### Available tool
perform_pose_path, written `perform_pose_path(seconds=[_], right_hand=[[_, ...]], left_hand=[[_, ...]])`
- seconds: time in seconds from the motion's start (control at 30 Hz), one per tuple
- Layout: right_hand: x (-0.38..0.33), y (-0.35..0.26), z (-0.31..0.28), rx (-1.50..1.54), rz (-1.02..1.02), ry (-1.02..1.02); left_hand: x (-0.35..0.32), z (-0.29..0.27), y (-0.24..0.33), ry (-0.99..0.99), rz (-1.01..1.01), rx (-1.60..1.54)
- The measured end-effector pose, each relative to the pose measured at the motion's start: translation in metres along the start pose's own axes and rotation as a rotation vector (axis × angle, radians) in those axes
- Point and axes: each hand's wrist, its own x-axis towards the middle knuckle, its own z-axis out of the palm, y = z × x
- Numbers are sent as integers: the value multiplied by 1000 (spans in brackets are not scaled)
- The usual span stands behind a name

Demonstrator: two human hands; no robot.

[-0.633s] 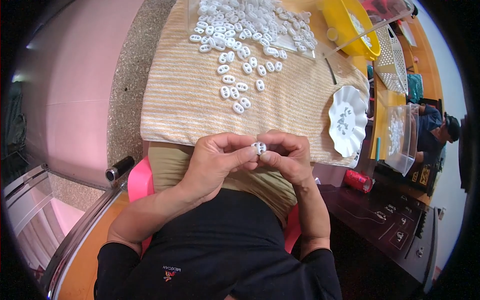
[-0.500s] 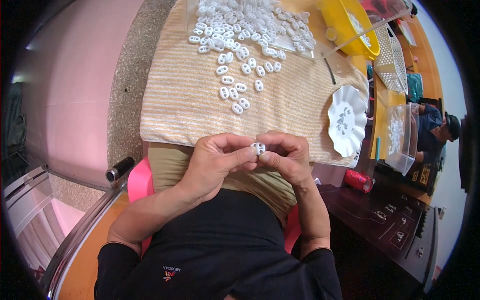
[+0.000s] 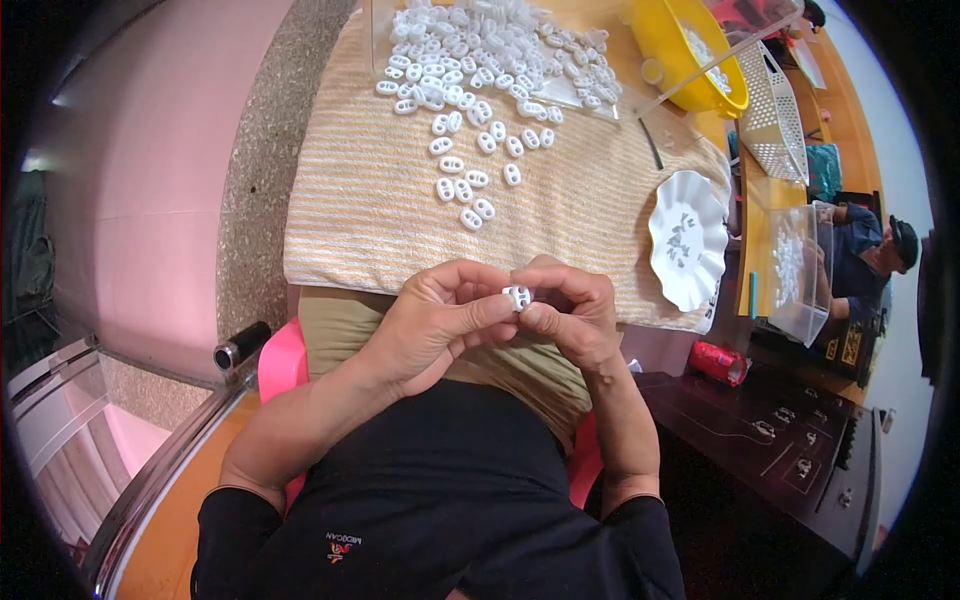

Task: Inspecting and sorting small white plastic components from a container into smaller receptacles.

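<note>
Between my two hands, over the near edge of the towel, is a small white oval plastic piece with two holes (image 3: 518, 297). My left hand (image 3: 450, 315) pinches it from the left with thumb and fingers. From the right, my right hand (image 3: 570, 312) grips the same piece between thumb and forefinger. Several like white pieces (image 3: 464, 188) lie loose on the striped towel (image 3: 370, 210) ahead of my hands. They lead up to a large heap of such pieces (image 3: 480, 45) at the far side. Fingertips hide part of the held piece.
At the right, a white wavy-rimmed dish (image 3: 660, 235) holds small grey bits. Beyond it lie a dark thin stick (image 3: 651, 145) and a yellow basin (image 3: 650, 40). A white perforated basket (image 3: 772, 120) and a clear bin (image 3: 800, 325) stand farther right, near another person (image 3: 865, 255).
The view has shifted slightly. Both hands keep their pinch on the white piece, with barely any change in the fingers.
</note>
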Motion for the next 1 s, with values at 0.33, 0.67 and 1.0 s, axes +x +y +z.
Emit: perform_pose_path(seconds=[0.33, 0.67, 1.0], right_hand=[[0, -8, 4, -63, -27, 5], [-2, -14, 8, -62, -63, -39], [-1, -17, 8, -234, -144, -62]], left_hand=[[-2, 1, 2, -48, -10, 15], [-3, -2, -2, -124, -17, -16], [-3, -3, -5, -171, -6, -21]])
